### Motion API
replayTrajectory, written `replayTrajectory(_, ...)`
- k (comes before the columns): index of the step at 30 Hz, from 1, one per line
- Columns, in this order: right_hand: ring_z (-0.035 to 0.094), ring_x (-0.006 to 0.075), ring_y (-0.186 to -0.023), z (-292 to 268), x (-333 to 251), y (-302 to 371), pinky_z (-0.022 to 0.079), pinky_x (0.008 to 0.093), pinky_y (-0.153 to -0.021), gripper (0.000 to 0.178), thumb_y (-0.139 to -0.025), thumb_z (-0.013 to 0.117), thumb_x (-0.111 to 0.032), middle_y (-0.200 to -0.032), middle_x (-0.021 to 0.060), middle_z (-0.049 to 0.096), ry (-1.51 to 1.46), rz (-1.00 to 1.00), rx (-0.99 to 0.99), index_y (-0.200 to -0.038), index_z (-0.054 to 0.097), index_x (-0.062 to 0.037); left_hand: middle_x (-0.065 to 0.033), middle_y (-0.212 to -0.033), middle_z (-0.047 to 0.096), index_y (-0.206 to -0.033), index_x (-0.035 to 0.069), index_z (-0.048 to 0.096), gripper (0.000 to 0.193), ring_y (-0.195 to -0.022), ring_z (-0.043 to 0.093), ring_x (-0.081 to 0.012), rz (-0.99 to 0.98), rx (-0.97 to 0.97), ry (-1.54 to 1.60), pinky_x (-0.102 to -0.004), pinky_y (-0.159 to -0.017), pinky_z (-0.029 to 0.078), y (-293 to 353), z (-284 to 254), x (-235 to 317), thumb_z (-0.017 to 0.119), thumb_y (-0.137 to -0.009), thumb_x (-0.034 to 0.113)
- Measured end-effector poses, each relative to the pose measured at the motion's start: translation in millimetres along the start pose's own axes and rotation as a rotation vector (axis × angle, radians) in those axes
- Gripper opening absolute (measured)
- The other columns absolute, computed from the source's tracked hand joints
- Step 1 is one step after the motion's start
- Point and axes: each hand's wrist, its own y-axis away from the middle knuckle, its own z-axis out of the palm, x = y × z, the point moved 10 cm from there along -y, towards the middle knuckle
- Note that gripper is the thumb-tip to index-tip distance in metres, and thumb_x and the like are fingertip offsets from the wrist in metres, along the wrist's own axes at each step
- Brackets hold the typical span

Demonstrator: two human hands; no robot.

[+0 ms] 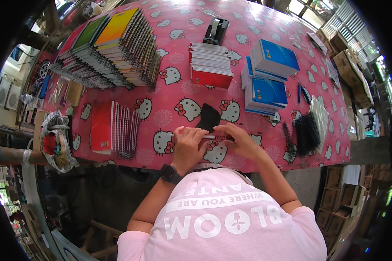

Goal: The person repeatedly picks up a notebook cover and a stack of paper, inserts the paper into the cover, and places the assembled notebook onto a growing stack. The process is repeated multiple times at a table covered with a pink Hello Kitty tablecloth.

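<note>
At the table's near edge, my left hand (188,145) is closed round a narrow white and red item (209,136). It looks like a small notebook seen edge-on, though my fingers cover most of it. A reddish spiral coil (220,137) shows at its right end. The fingers of my right hand (239,140) are bent and pinch at that coil. Just beyond both hands lies a black curved piece (209,116), flat on the pink tablecloth (163,102); its kind is unclear.
Tall stacks of spiral notebooks (117,43) stand far left, with red notebooks (102,126) nearer. Ahead are a red-covered stack (211,65) and a tape dispenser (216,30). Blue notebooks (265,93), pliers (304,93) and black coils (307,132) sit right. A bag (56,139) hangs left.
</note>
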Motion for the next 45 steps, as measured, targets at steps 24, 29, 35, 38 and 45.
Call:
replayTrajectory(24,0.031,0.0439,-0.131,41,43,-64,0.03,0.0517,-0.106,0.065,-0.069,0.077,-0.032,-0.145,0.0246,0.029,0.423,-0.166,-0.165,-0.128,0.053,-0.0218,0.0015,-0.096,0.063,-0.095,0.017,0.062,0.016,-0.092,0.058,-0.0167,0.209,-0.144,-0.089,-0.0578,-0.098,0.025,10,25,8,0.064,-0.08,0.023)
replayTrajectory(29,0.039,0.0441,-0.125,38,49,-66,0.041,0.0507,-0.098,0.066,-0.063,0.08,-0.035,-0.14,0.0248,0.036,0.496,-0.201,-0.086,-0.124,0.057,-0.022,0.0045,-0.091,0.064,-0.095,0.019,0.062,0.017,-0.09,0.058,-0.0147,0.201,-0.128,-0.072,-0.0527,-0.097,0.026,3,16,18,0.064,-0.083,0.031)
replayTrajectory(35,0.046,0.0426,-0.118,13,43,-43,0.04,0.0493,-0.099,0.061,-0.064,0.08,-0.036,-0.131,0.0229,0.046,0.436,-0.068,-0.013,-0.119,0.062,-0.0171,0.0047,-0.088,0.063,-0.095,0.018,0.065,0.024,-0.09,0.058,-0.0149,0.21,-0.141,-0.09,-0.0513,-0.097,0.026,12,20,9,0.068,-0.079,0.035)
replayTrajectory(38,0.045,0.0359,-0.123,-5,73,-23,0.038,0.0468,-0.1,0.054,-0.071,0.076,-0.038,-0.128,0.0202,0.051,0.033,0.193,-0.028,-0.117,0.064,-0.0115,0.0039,-0.083,0.063,-0.088,0.017,0.066,0.022,-0.089,0.058,-0.0152,0.081,-0.031,-0.07,-0.0516,-0.098,0.025,2,-5,1,0.072,-0.075,0.034)
replayTrajectory(45,0.046,0.0256,-0.123,19,52,2,0.032,0.0384,-0.104,0.04,-0.085,0.063,-0.035,-0.124,0.0149,0.057,-0.449,0.193,-0.237,-0.11,0.068,-0.0047,0.0033,-0.079,0.062,-0.08,0.017,0.068,0.015,-0.087,0.058,-0.0161,0.095,-0.122,-0.057,-0.0518,-0.098,0.025,11,1,-22,0.075,-0.069,0.026)
